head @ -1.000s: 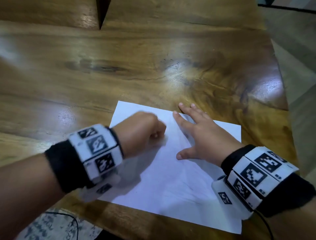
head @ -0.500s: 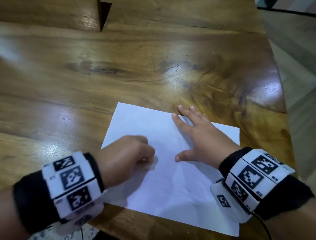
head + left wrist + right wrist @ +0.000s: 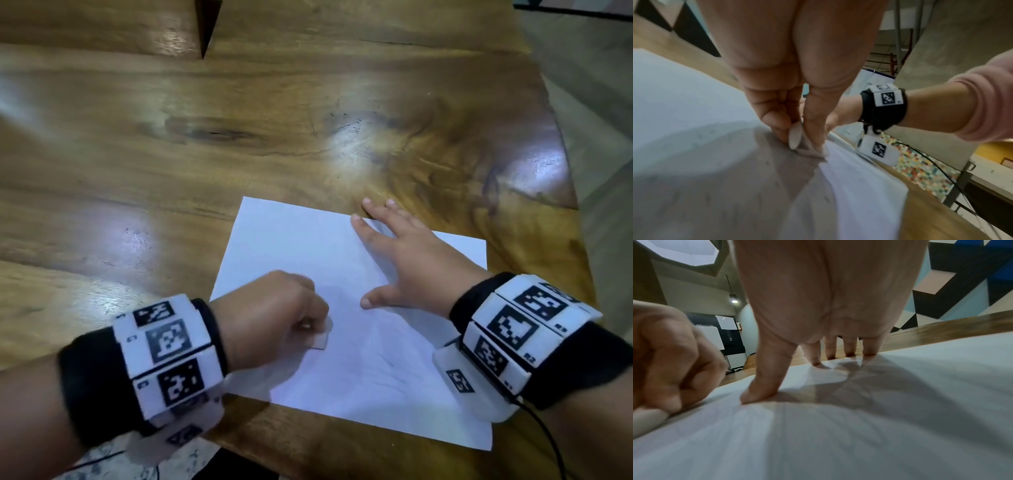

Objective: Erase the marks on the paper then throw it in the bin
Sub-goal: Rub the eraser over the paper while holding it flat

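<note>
The left hand (image 3: 270, 318), curled into a fist, pinches a small white eraser (image 3: 322, 337) between thumb and fingers and presses it onto the paper (image 3: 298, 240). The right hand (image 3: 414, 263) lies flat with fingers spread, holding the sheet down, fingertips (image 3: 816, 361) at its far edge. The paper, a smooth white rectangle bearing faint pencil marks (image 3: 387, 366), rests at the near right corner of the glossy, grained wooden tabletop (image 3: 171, 137).

White paper (image 3: 359, 274) lies flat on wood table (image 3: 239, 137) near front edge, w/ faint pencil marks (image 3: 394, 373); small white eraser (image 3: 322, 337) touches it.
</note>
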